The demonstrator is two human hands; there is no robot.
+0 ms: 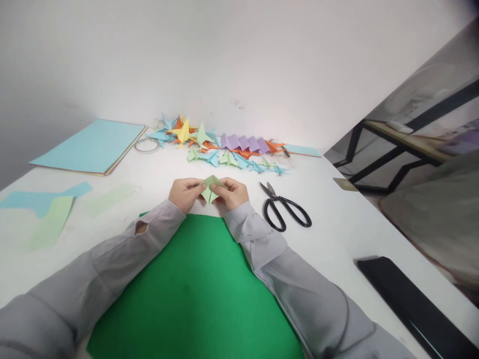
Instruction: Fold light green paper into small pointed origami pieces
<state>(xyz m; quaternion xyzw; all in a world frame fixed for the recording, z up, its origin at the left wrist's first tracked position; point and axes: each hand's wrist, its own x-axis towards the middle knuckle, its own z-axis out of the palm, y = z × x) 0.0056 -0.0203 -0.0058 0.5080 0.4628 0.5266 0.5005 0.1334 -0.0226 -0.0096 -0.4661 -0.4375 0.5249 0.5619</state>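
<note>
A small light green folded paper [211, 188] is held up between both hands, just past the far edge of a large green sheet [194, 284]. My left hand [186, 193] pinches its left side, with the thumb on the near face. On the right side, my right hand [232, 193] grips it the same way, thumb pressed near the middle. The paper has a pointed top and bottom, with a crease or slit down its lower half. Fingers behind the paper are hidden.
Black-handled scissors [277, 202] lie right of my right hand. Colourful folded paper pieces [243, 144] line the wall. Coloured sheets [93, 144] are stacked back left, paper scraps [52, 219] lie left, and a long black object [415, 304] rests front right.
</note>
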